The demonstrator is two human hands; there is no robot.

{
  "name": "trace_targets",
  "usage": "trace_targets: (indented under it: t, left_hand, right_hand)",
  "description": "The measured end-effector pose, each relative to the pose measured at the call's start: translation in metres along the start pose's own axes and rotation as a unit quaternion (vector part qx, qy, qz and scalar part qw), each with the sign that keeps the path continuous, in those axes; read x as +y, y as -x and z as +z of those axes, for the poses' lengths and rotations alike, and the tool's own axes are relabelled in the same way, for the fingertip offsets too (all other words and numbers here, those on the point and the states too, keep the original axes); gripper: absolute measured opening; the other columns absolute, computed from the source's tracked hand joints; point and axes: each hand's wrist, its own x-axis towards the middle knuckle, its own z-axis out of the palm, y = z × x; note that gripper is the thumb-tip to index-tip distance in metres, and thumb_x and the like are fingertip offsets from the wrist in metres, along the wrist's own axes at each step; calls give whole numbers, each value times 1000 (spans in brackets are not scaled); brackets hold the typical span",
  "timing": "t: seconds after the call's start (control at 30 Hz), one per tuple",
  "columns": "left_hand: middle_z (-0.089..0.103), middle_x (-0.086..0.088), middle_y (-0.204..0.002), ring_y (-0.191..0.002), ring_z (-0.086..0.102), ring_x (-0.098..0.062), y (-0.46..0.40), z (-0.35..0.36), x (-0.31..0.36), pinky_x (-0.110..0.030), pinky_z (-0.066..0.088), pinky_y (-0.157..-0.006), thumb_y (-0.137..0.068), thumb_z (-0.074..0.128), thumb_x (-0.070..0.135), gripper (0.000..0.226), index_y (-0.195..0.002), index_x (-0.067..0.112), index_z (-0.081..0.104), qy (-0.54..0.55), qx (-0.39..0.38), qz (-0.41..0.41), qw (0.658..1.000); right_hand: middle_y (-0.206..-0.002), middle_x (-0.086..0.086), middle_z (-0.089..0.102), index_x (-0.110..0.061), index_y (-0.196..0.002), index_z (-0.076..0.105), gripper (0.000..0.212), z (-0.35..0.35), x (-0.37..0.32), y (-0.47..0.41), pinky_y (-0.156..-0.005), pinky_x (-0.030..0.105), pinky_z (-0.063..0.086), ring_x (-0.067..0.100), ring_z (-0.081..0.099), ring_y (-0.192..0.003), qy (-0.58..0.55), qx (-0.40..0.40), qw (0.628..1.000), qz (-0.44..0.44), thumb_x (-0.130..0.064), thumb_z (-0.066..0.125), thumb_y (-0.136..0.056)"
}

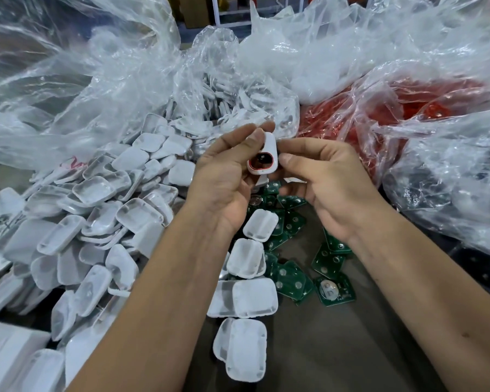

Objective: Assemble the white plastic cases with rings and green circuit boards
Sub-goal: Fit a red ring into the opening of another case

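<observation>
My left hand [227,176] grips a white plastic case [265,154] held up over the table, its open side facing me with a red ring seated inside around a dark centre. My right hand [323,176] touches the case's right edge with thumb and forefinger. Below the hands lie several green circuit boards [294,278] with round silver contacts. A few white case halves [252,298] lie in a row toward me.
A big heap of white case halves [102,222] fills the left side. Crumpled clear plastic bags [125,80] surround the back; one at the right holds red rings [379,120]. Bare brown table [337,349] shows between my forearms.
</observation>
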Motion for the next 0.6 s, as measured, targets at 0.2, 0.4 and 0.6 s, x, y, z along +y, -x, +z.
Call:
trace_targets:
  t: [0.2, 0.4, 0.6]
  left_hand:
    - [80, -9, -95, -78, 75, -19, 3, 5, -8, -29, 61, -60, -92, 67, -3, 14, -88, 11, 65, -4, 11, 20, 1000]
    - [79, -9, -108, -91, 73, -24, 5, 7, -11, -28, 58, -63, -94, 68, 1, 15, -88, 14, 64, -28, 23, 29, 999]
    - [80, -8, -103, -92, 73, -28, 3, 4, -11, -35, 58, -72, -92, 72, 4, 9, -92, 11, 67, -79, 29, 58, 995]
  right_hand:
    - [-89, 9, 76, -1, -108, 76, 18, 0, -1, 0, -54, 24, 54, 13, 68, -71, -23, -3, 999, 41, -9, 75, -91]
    - [-88, 10, 77, -2, -101, 76, 13, 0, 3, -1, -55, 22, 55, 11, 71, -71, -26, 0, 998, 48, -3, 76, -88]
    - [-87, 10, 79, -4, -104, 73, 41, 3, 2, 1, -68, 26, 59, 19, 76, -78, -33, 24, 999, 31, -5, 85, -65]
